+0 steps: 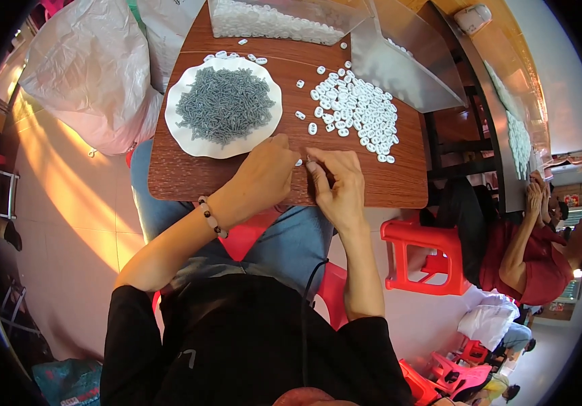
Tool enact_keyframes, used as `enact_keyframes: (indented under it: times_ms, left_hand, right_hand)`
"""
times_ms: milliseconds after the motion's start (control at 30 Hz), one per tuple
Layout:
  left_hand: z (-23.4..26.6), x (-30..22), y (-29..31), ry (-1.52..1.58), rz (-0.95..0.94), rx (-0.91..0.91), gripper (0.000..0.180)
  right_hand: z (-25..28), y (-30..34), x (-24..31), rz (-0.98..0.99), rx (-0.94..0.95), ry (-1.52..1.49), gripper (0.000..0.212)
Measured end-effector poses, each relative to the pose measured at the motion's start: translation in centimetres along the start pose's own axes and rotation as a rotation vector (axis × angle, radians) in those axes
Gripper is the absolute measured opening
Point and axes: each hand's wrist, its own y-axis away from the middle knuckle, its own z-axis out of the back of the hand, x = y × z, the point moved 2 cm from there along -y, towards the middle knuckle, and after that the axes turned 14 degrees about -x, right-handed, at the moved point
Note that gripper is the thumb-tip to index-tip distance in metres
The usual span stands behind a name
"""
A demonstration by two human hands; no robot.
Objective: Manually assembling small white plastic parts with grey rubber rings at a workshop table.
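Observation:
My left hand (pixel 267 169), a beaded bracelet at its wrist, is closed near the table's front edge. By its fingertips shows a small white oval piece (pixel 299 162), apparently in its grip. Thumb and index finger of my right hand (pixel 339 183) pinch together just beside it, and what they hold is too small to make out. A scalloped white plate (pixel 177 128) heaped with small grey screw-like pieces (pixel 226 105) stands beyond my left hand. Many white oval pieces with dark marks lie in a loose pile (pixel 362 111) beyond my right hand.
A clear bin of white pieces (pixel 277 20) stands at the table's far edge, with another translucent bin (pixel 406 68) to its right. Large white sacks (pixel 95 74) are at the left. On the right, a red stool (pixel 426 254) and a person in dark red (pixel 524 264) working at another table.

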Motion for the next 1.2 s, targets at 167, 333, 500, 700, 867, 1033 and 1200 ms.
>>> enact_keyframes:
  times_ms: [167, 333, 500, 700, 867, 1033, 1200]
  left_hand:
    - [0.2, -0.2, -0.2, -0.018, -0.044, -0.003, 0.014]
    - [0.8, -0.8, -0.9, 0.171, 0.092, -0.094, 0.01]
    - [0.2, -0.3, -0.2, 0.282, 0.158, -0.217, 0.014]
    - [-0.7, 0.3, 1.0, 0.311, 0.143, -0.223, 0.018]
    - [-0.6, 0.0, 1.2, 0.327, 0.174, -0.223, 0.027]
    - [-0.9, 0.3, 1.5, 0.386, 0.195, -0.276, 0.039]
    - [-0.8, 0.5, 1.4, 0.377, 0.229, -0.306, 0.033]
  right_hand:
    - [-0.4, 0.3, 0.1, 0.037, 0.032, -0.057, 0.018]
    - [-0.2, 0.2, -0.1, -0.014, -0.004, -0.074, 0.011]
    - [-0.3, 0.2, 0.0, -0.128, 0.03, -0.108, 0.011]
    - [-0.5, 0.5, -0.2, -0.112, 0.051, -0.045, 0.013]
    - [-0.4, 0.4, -0.2, -0.103, 0.033, -0.046, 0.013]
    - [-0.2, 0.2, 0.1, -0.081, 0.075, -0.019, 0.013]
    - [0.4, -0.5, 0.8, 0.053, -0.103, -0.064, 0.011]
